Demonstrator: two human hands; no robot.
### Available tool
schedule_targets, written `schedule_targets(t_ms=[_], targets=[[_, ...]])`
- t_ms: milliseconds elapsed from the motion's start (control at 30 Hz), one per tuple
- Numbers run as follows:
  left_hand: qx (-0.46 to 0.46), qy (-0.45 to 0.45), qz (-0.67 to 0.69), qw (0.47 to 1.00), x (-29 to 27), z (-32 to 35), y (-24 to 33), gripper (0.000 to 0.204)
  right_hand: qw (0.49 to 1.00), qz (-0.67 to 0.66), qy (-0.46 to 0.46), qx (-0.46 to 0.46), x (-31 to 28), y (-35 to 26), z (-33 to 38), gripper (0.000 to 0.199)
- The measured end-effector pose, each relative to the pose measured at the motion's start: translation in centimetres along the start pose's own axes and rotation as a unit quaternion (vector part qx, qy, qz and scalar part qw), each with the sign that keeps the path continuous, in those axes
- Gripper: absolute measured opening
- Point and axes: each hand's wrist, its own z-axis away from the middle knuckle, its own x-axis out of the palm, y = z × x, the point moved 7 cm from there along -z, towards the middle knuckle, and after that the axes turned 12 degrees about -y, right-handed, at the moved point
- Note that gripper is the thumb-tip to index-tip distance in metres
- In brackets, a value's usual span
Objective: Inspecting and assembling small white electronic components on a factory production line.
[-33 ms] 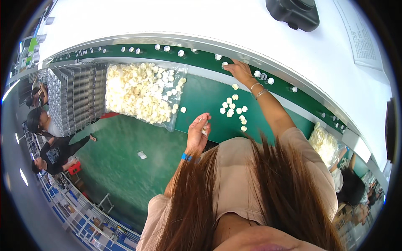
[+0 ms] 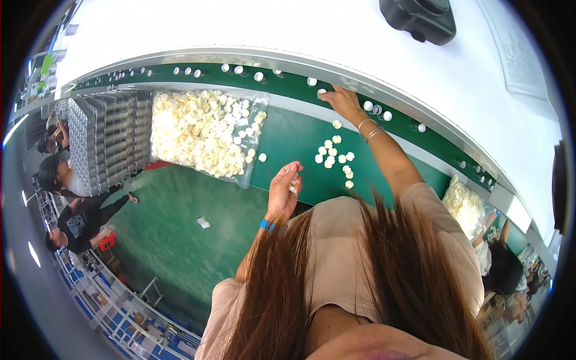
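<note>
Right hand: extended over the green strip. Its fingers are bent, with the tips at one white piece; whether they grip it or only touch it cannot be told. Other white pieces stand along the strip on both sides.

Left hand: near the edge of the desk. Its fingers are curled nearly closed around pale discs; their number is hidden. Loose discs lie on the desk between the hands. More discs fill the clear bag to the left, beside the stacked trays.

Hazards (judged):
- Tipped piece. Cause: sideways pressure from the right fingertips. The next white piece stands just beside and could be knocked.
- Dropped disc. Cause: loosened left fingers close to the desk edge; the floor lies beyond.
- Scattered discs. Cause: the right forearm swept low across the loose group.
- Spilled bag. Cause: a pull on the bag near its right side, where discs lie close to the edge.
</note>
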Motion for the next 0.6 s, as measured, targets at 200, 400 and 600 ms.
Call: schedule_targets(t_ms=[200, 400, 600], targets=[[-0.021, -0.083, 0.128, 0.988, 3.1, -1.1, 1.2, 0.032, 0.987, 0.159, 0.021, -0.010, -1.7, -2.3, 0.8, 0.019], [0.013, -0.188, 0.107, 0.976, 8.3, -0.5, 4.5, 0.044, 0.955, -0.146, 0.125, -0.227, -7.5, -15.6, 13.3, 0.020], [-0.011, -0.283, 0.057, 0.957, 10.9, 0.4, 3.0, 0.046, 0.961, -0.100, 0.140, -0.218, -7.8, -19.0, 20.1, 0.020]])
